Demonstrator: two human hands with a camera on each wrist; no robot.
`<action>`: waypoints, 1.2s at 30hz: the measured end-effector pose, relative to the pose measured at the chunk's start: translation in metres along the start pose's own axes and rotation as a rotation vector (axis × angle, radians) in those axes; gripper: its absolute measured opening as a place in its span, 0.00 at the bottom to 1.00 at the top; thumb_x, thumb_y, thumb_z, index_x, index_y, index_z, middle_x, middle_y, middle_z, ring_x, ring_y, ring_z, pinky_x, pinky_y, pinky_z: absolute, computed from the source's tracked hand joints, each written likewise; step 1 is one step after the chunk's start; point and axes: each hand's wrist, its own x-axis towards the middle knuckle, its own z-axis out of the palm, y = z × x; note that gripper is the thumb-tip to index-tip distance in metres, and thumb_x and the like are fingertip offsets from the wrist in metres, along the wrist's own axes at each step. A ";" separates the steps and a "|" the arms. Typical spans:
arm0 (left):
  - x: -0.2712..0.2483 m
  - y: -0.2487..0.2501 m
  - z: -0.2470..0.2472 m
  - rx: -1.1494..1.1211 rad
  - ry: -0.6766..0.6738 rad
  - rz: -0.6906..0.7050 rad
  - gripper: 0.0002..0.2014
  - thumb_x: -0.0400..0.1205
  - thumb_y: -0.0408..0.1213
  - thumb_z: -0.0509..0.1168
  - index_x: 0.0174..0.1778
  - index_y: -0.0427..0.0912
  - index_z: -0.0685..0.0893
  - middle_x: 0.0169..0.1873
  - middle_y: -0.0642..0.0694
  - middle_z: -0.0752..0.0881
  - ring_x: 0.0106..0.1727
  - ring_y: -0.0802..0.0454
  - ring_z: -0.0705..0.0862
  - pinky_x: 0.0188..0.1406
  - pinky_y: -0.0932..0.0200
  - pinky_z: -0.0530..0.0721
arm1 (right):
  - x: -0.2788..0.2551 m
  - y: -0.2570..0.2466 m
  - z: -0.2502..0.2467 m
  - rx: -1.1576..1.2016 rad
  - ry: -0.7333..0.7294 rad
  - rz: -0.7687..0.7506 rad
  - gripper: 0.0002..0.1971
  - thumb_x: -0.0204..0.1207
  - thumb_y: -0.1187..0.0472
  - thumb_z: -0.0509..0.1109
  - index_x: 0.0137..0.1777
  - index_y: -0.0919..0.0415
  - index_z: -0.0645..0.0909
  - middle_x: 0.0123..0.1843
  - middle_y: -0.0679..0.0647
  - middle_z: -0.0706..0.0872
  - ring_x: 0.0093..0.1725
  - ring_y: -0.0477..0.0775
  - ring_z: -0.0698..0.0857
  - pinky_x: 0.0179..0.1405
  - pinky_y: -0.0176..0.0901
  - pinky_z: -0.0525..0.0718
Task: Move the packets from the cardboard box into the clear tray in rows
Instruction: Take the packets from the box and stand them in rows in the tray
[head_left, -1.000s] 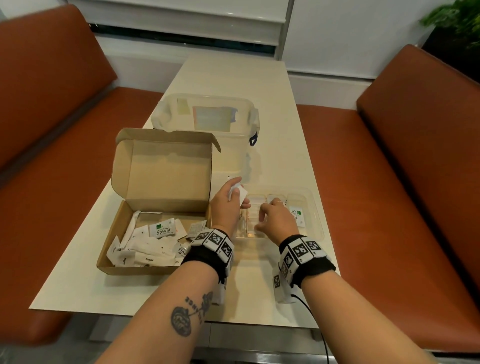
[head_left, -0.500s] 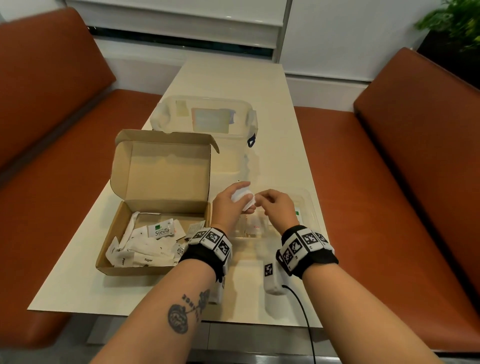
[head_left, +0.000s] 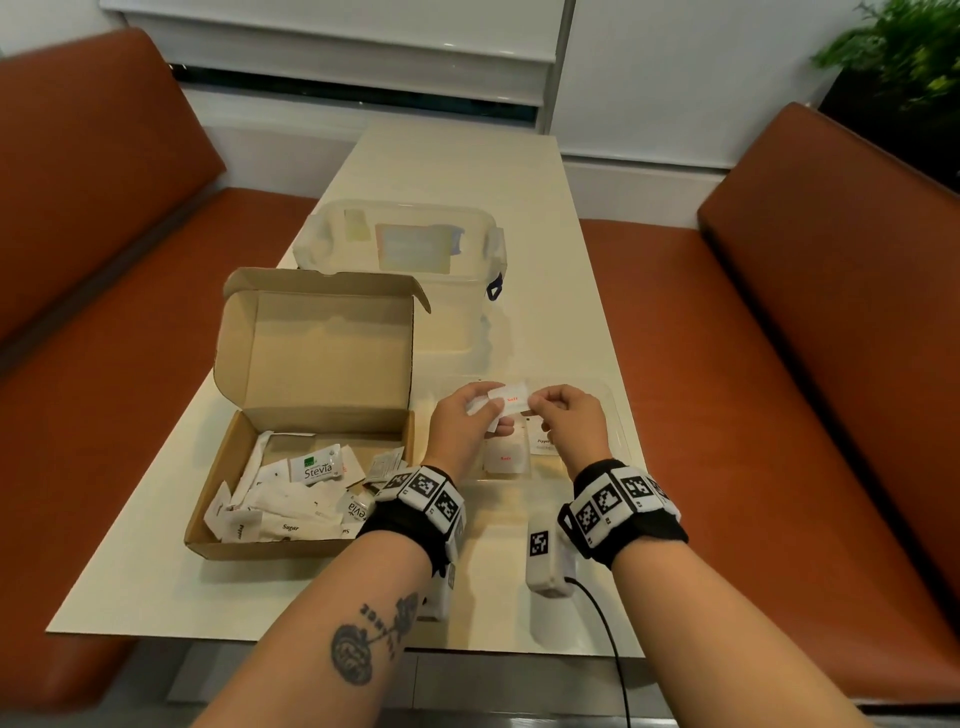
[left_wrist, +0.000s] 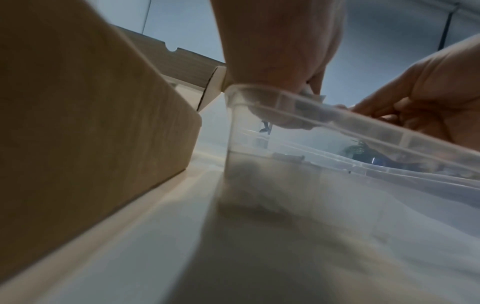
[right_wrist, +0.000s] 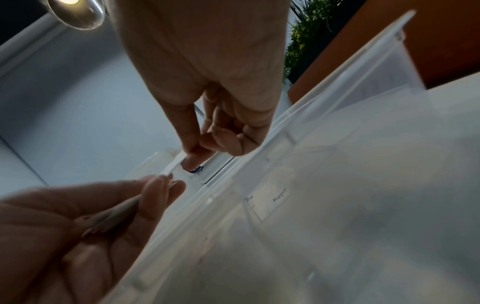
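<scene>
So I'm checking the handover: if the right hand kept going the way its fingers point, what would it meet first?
Probably the left hand. The right hand points leftward, pinching one end of the salt packet whose other end the left holds, above the clear tray. Depth is hard to judge.

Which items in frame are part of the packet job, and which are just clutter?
In the job:
- brown cardboard box with loose white packets
- shallow clear plastic tray, some packets already in it
- white salt packet with red print, pinched by left hand and right hand

Lying about:
- large clear lidded plastic tub
- orange bench seats
- green plant
</scene>
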 end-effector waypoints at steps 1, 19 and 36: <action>0.000 -0.001 0.001 0.023 -0.002 0.003 0.09 0.82 0.26 0.64 0.58 0.35 0.84 0.46 0.42 0.85 0.30 0.54 0.87 0.39 0.61 0.89 | 0.000 0.000 -0.001 -0.004 -0.013 -0.001 0.05 0.74 0.65 0.72 0.38 0.58 0.81 0.36 0.54 0.87 0.30 0.46 0.77 0.30 0.35 0.74; 0.002 0.000 -0.004 0.026 0.233 0.157 0.16 0.88 0.28 0.52 0.66 0.38 0.81 0.54 0.44 0.82 0.35 0.55 0.81 0.35 0.71 0.83 | -0.005 0.006 -0.011 -0.441 -0.232 -0.047 0.04 0.69 0.62 0.78 0.37 0.58 0.86 0.35 0.48 0.85 0.38 0.44 0.81 0.40 0.35 0.74; 0.005 -0.004 -0.003 0.027 0.224 0.103 0.16 0.87 0.29 0.54 0.65 0.41 0.83 0.41 0.53 0.84 0.29 0.61 0.83 0.47 0.54 0.86 | -0.010 0.009 0.011 -0.833 -0.260 -0.195 0.11 0.65 0.61 0.80 0.41 0.55 0.80 0.49 0.51 0.75 0.49 0.51 0.78 0.47 0.41 0.75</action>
